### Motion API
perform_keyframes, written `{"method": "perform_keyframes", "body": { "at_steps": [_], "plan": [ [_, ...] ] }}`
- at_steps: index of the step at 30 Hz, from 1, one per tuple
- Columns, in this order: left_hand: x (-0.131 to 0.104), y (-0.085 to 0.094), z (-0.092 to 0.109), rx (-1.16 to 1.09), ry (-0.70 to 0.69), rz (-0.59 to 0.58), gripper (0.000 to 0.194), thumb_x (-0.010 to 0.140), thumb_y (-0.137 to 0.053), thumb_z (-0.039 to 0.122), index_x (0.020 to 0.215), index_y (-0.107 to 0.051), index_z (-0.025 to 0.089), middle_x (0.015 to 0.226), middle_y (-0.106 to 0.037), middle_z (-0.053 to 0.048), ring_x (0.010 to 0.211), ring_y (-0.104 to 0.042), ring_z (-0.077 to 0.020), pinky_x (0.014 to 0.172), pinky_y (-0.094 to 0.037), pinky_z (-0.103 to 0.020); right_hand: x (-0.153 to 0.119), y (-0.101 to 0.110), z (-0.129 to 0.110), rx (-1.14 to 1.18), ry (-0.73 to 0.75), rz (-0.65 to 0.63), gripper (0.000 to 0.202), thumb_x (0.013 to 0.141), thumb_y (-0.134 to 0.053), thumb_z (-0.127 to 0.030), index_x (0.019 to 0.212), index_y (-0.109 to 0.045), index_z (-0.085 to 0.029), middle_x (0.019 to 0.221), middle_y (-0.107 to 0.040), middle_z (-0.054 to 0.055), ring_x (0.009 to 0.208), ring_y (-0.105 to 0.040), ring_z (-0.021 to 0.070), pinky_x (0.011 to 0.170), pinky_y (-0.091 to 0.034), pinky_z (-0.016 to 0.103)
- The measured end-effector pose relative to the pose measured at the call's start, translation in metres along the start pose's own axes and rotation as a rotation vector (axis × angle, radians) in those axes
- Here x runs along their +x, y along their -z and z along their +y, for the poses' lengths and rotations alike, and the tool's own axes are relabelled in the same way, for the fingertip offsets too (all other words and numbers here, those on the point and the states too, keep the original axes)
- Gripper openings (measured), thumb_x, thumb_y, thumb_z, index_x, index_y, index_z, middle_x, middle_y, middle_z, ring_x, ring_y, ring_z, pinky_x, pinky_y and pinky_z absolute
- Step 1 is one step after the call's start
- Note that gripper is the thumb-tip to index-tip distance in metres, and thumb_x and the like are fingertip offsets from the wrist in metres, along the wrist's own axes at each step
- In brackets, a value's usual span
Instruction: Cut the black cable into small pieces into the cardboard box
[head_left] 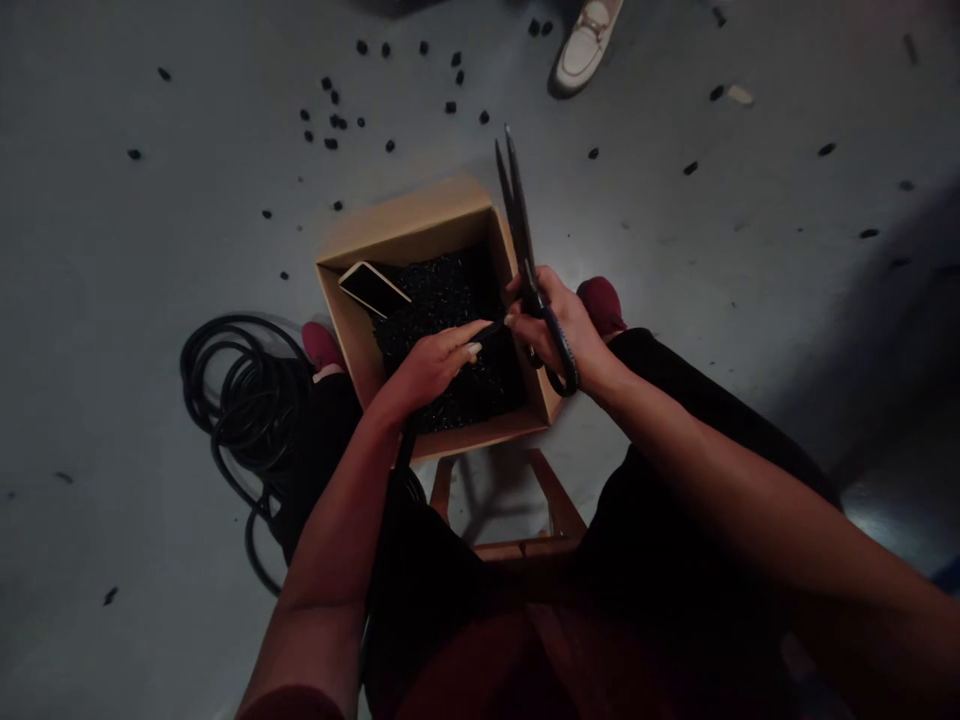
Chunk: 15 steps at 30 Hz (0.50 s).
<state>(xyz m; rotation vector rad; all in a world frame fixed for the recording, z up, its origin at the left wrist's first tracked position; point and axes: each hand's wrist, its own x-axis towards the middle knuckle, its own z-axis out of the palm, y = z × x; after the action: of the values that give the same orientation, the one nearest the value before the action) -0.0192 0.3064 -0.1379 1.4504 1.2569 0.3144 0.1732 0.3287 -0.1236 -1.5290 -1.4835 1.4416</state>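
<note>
Over an open cardboard box (405, 222), my left hand (439, 368) is closed on a black hose (489, 332), whose end reaches toward my right fingertips. My right hand (559, 320) holds black-handled scissors (517, 205), blades slightly apart and pointing away from me; its thumb and finger are at the hose end. Small black pieces (439, 290) fill much of the box. A phone-like dark rectangle with a pale edge (373, 290) leans in the box's left corner.
A coil of black hose (240, 400) lies on the floor at the left. Small black pieces (331, 144) are scattered on the grey floor beyond the box. Another person's light shoe (589, 48) stands at the top. Wooden legs (555, 495) show below the box.
</note>
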Motion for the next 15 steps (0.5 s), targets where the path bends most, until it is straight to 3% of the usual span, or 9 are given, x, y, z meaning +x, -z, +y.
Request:
{"method": "perform_keyframes", "body": {
  "at_steps": [7, 11, 15],
  "plan": [
    [0.002, -0.002, 0.000, -0.056, -0.005, -0.011, 0.044, 0.087, -0.048, 0.021, 0.129, -0.060, 0.017, 0.106, -0.066, -0.005, 0.087, -0.056, -0.0102, 0.082, -0.043, -0.022, 0.006, -0.001, 0.011, 0.272, -0.226, 0.075, 0.032, 0.068, -0.057, -0.021, 0.098, -0.044, -0.026, 0.062, -0.046, -0.006, 0.054, -0.049, 0.0143, 0.053, -0.041, 0.028],
    [0.001, -0.001, -0.004, -0.225, 0.109, 0.011, 0.047, 0.088, -0.048, 0.026, 0.133, -0.054, 0.014, 0.084, -0.060, -0.001, 0.062, -0.046, -0.0063, 0.058, -0.039, -0.018, 0.010, 0.006, 0.007, 0.262, -0.267, 0.107, 0.032, 0.069, -0.059, -0.019, 0.097, -0.045, -0.026, 0.059, -0.047, -0.007, 0.052, -0.049, 0.0133, 0.051, -0.040, 0.026],
    [0.003, 0.004, -0.007, -0.518, 0.156, 0.062, 0.050, 0.089, -0.050, 0.031, 0.136, -0.048, 0.015, 0.077, -0.051, 0.002, 0.051, -0.037, -0.0036, 0.044, -0.029, -0.016, 0.005, 0.008, 0.001, 0.137, -0.201, -0.030, 0.025, 0.075, -0.059, -0.028, 0.096, -0.047, -0.024, 0.064, -0.053, -0.004, 0.055, -0.052, 0.0133, 0.053, -0.042, 0.027]
  ]
}}
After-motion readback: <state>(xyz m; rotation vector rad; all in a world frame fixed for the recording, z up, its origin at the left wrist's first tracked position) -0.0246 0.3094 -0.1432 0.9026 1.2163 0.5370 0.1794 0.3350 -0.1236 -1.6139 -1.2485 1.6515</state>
